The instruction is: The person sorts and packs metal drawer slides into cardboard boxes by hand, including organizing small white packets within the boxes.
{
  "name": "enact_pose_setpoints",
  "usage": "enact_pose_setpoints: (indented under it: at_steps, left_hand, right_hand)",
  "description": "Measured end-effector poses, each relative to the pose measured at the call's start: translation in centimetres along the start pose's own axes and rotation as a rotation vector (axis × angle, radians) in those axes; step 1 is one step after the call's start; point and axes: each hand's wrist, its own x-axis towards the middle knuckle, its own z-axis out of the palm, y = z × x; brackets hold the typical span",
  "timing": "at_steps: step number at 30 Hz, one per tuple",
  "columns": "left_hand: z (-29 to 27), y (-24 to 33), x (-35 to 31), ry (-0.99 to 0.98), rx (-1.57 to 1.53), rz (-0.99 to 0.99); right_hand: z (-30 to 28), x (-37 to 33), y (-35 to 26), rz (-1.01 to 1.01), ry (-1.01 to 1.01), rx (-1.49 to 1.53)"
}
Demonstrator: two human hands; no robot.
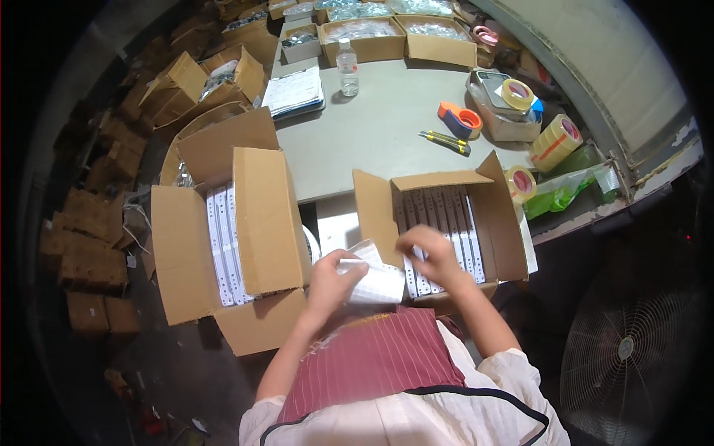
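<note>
White label sheets are pinched between the thumb and fingers of my left hand, just left of the right-hand carton. My right hand is over the near part of that open carton. Its fingers are bent and smeared by motion, so whether they hold anything is unclear. Inside this carton, long thin pieces with dotted edges stand side by side in a row. A second open carton at the left holds similar white pieces, partly covered by a flap.
On the grey table are a water bottle, papers, a box cutter and an orange and blue tape dispenser. Tape rolls sit at the right. A fan stands lower right; cartons fill the left.
</note>
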Motion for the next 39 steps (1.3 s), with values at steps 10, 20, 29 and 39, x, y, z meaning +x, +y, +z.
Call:
enact_pose_setpoints:
  at_steps: [10, 20, 29, 39]
  left_hand:
    - [0.4, -0.6, 1.6, -0.108, 0.021, 0.02]
    - [-0.7, -1.3, 1.1, -0.098, -0.173, 0.053]
    - [-0.7, 0.7, 1.3, -0.144, -0.277, 0.075]
    - [-1.8, 1.9, 0.6, 0.069, 0.022, 0.075]
  right_hand:
    - [2.9, 1.6, 14.1, 0.452, -0.644, -0.519]
    - [1.4, 0.6, 17.2, 0.519, -0.468, -0.49]
    - [2.9, -0.2, 17.4, 0.258, -0.52, -0.646]
    - [-0.5, 5.6, 0.7, 0.185, -0.298, 0.186]
